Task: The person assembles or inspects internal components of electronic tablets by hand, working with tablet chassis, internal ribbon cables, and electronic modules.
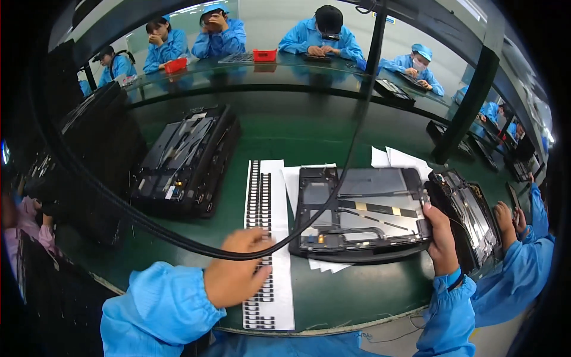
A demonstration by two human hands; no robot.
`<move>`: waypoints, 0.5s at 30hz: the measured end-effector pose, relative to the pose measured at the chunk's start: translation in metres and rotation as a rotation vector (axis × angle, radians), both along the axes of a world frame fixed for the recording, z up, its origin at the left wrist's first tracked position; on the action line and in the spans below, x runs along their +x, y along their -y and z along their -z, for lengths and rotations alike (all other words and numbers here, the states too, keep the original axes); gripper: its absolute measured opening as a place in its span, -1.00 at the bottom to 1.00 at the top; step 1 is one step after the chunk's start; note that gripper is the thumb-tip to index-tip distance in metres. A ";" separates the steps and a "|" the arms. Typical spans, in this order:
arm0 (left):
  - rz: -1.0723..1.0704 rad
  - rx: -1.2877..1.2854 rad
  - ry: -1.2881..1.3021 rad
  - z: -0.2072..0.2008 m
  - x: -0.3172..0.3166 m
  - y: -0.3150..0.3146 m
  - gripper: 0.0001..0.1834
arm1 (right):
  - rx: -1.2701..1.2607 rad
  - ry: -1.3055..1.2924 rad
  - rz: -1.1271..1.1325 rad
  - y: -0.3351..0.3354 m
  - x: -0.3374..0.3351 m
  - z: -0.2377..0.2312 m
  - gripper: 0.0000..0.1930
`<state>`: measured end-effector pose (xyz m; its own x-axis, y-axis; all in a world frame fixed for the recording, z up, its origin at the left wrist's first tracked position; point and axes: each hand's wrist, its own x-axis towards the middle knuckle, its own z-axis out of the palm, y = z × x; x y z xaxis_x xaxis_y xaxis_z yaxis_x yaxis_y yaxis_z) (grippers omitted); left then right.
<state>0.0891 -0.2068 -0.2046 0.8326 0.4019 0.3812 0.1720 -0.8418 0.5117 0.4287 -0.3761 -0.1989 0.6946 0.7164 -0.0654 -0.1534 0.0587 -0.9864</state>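
Observation:
A white sheet (pixel 279 297) with rows of small black adhesive pieces lies lengthwise in front of me. Over its middle is my left hand (pixel 238 268), slightly blurred, with thumb and fingers apart and nothing visible between them. My right hand (pixel 441 235) grips the right edge of an opened tablet (pixel 375 205), its thumb on top. Dark battery panels, flat cables and metal strips show inside the tablet. It rests tilted on something dark, above white papers (pixel 330 266). The fingers of my right hand under the tablet are hidden.
Stacked tablet housings (pixel 184 160) stand at left, with a taller dark stack (pixel 101 160) beyond. A black cable (pixel 178 238) loops across the view. At right, more housings (pixel 467 220) lie beside a co-worker's hands (pixel 505 217). Several people in blue work at the far bench (pixel 238 77).

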 end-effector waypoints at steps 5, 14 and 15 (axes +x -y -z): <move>0.117 0.027 -0.078 -0.004 0.006 0.002 -0.64 | -0.490 1.189 0.377 0.015 -0.002 -0.006 -0.86; -0.025 0.155 0.066 0.011 0.041 -0.070 -0.68 | -0.046 1.374 -0.225 -0.150 -0.123 -0.031 -0.91; 0.007 0.229 0.079 0.016 0.043 -0.071 -0.66 | -0.199 1.398 -0.289 -0.170 -0.132 -0.023 -0.92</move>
